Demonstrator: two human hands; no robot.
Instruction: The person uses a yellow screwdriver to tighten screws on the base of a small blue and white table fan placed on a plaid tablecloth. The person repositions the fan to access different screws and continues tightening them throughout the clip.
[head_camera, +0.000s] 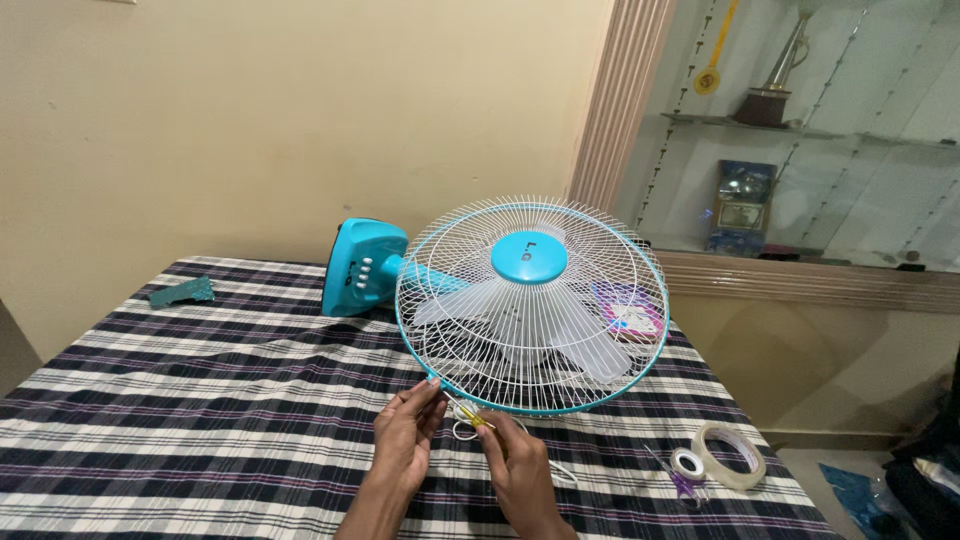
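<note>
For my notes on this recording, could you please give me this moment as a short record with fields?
surface: table with checked cloth
main thing: blue table fan lying on its side
left hand: at the lower guard rim
right hand: holding a small yellow-handled screwdriver towards the rim
beside hands: white cord
right side: tape rolls, purple scissors

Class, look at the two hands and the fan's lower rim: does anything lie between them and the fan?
Nothing visible does. The left hand reaches the fan at its lower rim, fingertips at the teal edge. The right hand holds a small yellow tool pointing at that rim; only white cord lies beneath.
</note>
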